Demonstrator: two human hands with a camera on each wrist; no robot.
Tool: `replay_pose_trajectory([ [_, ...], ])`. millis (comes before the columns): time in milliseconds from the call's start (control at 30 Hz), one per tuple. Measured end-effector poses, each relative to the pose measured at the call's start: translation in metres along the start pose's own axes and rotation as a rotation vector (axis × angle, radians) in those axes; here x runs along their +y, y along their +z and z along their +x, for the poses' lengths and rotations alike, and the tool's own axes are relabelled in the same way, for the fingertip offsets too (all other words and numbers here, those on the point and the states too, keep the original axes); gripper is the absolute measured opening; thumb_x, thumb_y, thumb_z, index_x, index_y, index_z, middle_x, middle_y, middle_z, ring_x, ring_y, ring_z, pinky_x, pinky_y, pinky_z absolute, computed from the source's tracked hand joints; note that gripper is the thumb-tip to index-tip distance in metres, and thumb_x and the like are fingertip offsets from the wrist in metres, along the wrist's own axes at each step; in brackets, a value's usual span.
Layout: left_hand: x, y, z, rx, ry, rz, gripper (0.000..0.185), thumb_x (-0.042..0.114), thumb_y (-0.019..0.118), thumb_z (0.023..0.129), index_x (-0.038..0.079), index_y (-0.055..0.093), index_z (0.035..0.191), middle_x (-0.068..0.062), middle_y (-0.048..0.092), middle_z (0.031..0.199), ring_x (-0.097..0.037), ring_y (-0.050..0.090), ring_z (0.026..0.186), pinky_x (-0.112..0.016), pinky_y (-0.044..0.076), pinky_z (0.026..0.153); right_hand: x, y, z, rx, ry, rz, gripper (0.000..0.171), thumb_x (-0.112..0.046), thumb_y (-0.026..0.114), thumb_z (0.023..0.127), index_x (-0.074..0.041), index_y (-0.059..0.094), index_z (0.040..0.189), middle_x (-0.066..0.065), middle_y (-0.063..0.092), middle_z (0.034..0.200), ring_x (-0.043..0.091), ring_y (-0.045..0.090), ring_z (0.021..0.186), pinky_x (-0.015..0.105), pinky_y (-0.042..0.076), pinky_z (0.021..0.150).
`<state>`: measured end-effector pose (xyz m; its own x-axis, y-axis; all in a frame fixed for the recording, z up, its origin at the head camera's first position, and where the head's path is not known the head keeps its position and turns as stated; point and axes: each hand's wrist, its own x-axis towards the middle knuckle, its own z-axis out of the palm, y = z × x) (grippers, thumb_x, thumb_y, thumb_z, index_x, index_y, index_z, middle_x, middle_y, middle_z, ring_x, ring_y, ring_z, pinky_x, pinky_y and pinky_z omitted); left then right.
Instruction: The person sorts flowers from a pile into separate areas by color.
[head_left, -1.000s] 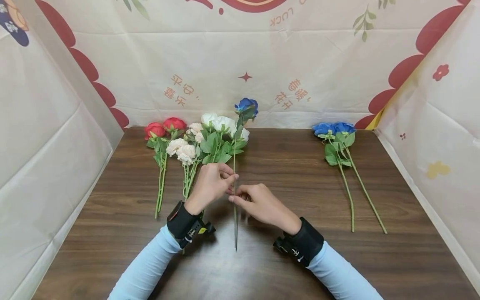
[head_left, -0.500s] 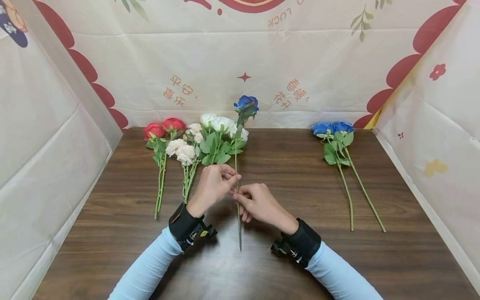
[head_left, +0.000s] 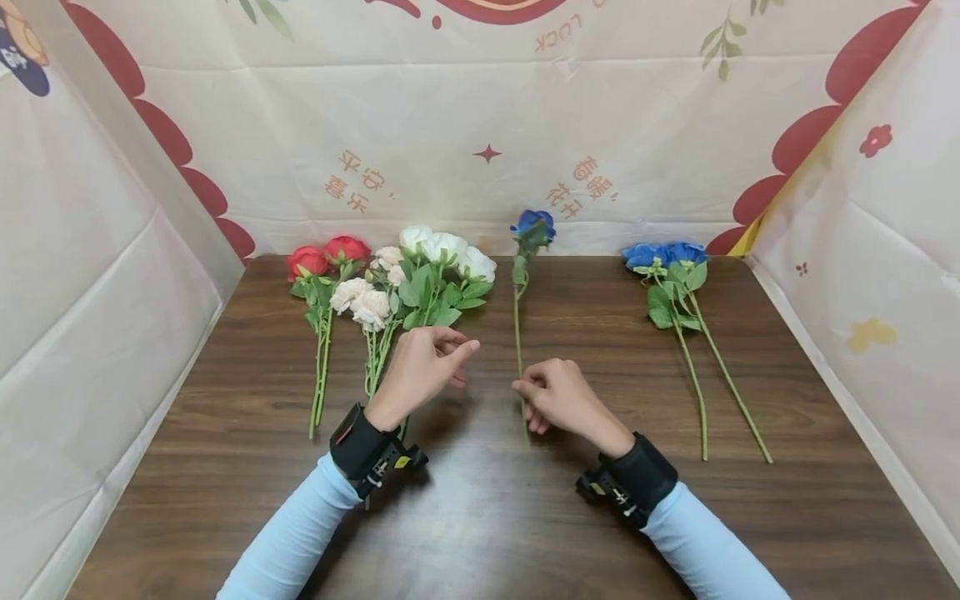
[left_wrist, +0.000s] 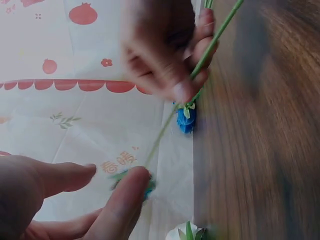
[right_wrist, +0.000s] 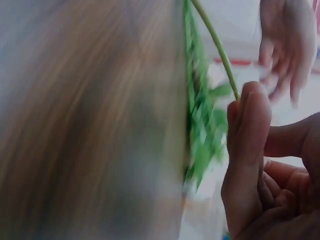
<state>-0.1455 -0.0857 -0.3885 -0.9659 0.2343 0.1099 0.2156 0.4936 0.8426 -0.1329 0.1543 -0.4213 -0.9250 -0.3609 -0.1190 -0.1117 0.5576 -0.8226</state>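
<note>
My right hand (head_left: 527, 390) pinches the thin green stem (head_left: 517, 333) of a single blue rose (head_left: 534, 223), which stands tilted above the wooden table (head_left: 600, 517), its bloom toward the back wall. The right wrist view shows the stem (right_wrist: 216, 47) held between thumb and finger (right_wrist: 248, 130). My left hand (head_left: 459, 357) hovers left of the stem with loosely curled fingers and holds nothing. From the left wrist view, its fingers (left_wrist: 120, 200) are apart from the stem (left_wrist: 165, 130), and the right hand (left_wrist: 170, 55) grips higher up.
Red roses (head_left: 324, 254) lie at the back left, with cream roses (head_left: 363, 300) and a white bunch (head_left: 442, 250) beside them. Two blue roses (head_left: 666, 255) lie at the back right, stems (head_left: 712, 367) pointing toward me. Printed cloth walls enclose three sides.
My left hand has let go of the stem. The right hand has carried the blue rose to the right, away from the white bunch.
</note>
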Motion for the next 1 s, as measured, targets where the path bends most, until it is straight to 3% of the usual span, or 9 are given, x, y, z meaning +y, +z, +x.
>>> replay_pose_trajectory([
  [267,-0.002,-0.002,-0.001,-0.029,-0.032,0.027,0.029,0.031,0.07,0.1,0.008,0.075,0.115,-0.011,0.078,0.081,-0.02,0.075,0.06,-0.031,0.058,0.066,0.052,-0.057,-0.015,-0.007,0.119,-0.189,0.032,-0.015,0.062,0.103,-0.003,0.069,0.075,0.004,0.065,0.054,0.017,0.065,0.044,0.036,0.057,0.046],
  [567,-0.005,-0.003,-0.001,-0.018,-0.035,0.038,0.03,0.031,0.069,0.1,0.007,0.074,0.117,-0.013,0.079,0.085,-0.021,0.075,0.06,-0.03,0.058,0.066,0.074,-0.114,-0.026,-0.068,0.24,-0.397,0.039,-0.018,0.062,0.103,-0.006,0.066,0.067,0.004,0.064,0.055,0.016,0.066,0.047,0.033,0.057,0.05],
  [733,-0.005,-0.002,-0.001,-0.015,-0.034,0.013,0.027,0.029,0.069,0.1,0.008,0.074,0.117,-0.008,0.079,0.083,-0.026,0.076,0.062,-0.03,0.057,0.063,0.079,-0.132,-0.03,-0.082,0.299,-0.471,0.039,-0.018,0.063,0.102,-0.005,0.068,0.066,0.002,0.064,0.051,0.016,0.065,0.048,0.034,0.057,0.052],
  [1000,-0.004,0.0,0.001,-0.003,-0.002,0.038,0.026,0.028,0.07,0.1,0.008,0.075,0.115,-0.01,0.079,0.084,-0.017,0.074,0.057,-0.032,0.059,0.069,0.083,-0.141,-0.036,-0.067,0.352,-0.536,0.036,-0.022,0.065,0.101,-0.007,0.064,0.068,0.003,0.064,0.055,0.016,0.065,0.052,0.031,0.053,0.054],
])
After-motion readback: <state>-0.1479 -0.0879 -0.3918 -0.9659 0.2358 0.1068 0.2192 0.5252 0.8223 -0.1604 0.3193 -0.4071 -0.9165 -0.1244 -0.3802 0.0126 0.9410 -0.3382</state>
